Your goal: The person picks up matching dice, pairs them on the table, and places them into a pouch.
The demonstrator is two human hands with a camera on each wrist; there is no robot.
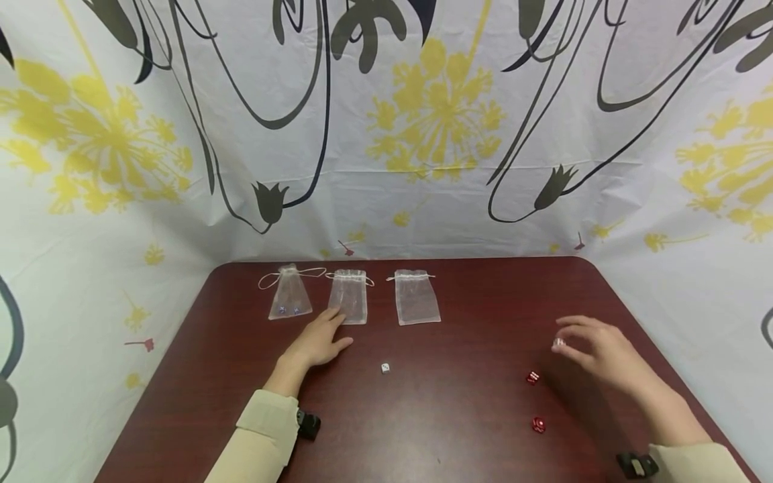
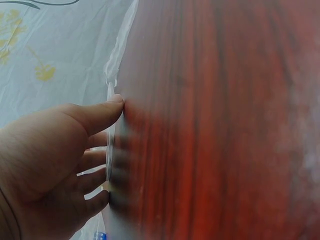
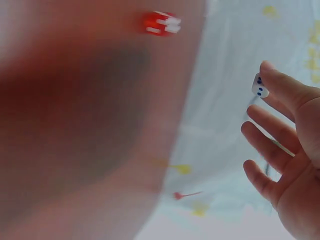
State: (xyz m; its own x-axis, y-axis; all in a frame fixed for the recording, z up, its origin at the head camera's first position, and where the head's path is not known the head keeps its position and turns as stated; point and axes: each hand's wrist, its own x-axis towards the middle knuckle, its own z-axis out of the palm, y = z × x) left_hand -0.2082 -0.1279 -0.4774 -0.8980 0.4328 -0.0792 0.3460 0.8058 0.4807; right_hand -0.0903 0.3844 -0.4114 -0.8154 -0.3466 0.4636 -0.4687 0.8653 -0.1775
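Note:
My right hand pinches a white die between thumb and index finger, raised over the right side of the table; its other fingers spread loosely. My left hand reaches to the lower edge of the middle organza drawstring bag, fingertips on it and fingers relaxed. To its left lies another sheer bag with blue dice inside. A third bag lies flat to the right. Another white die sits on the table, right of my left hand.
Two red dice rest on the dark wooden table, one red die beyond the other red die, both left of my right forearm. A patterned white cloth hangs behind the table's far edge and along its sides.

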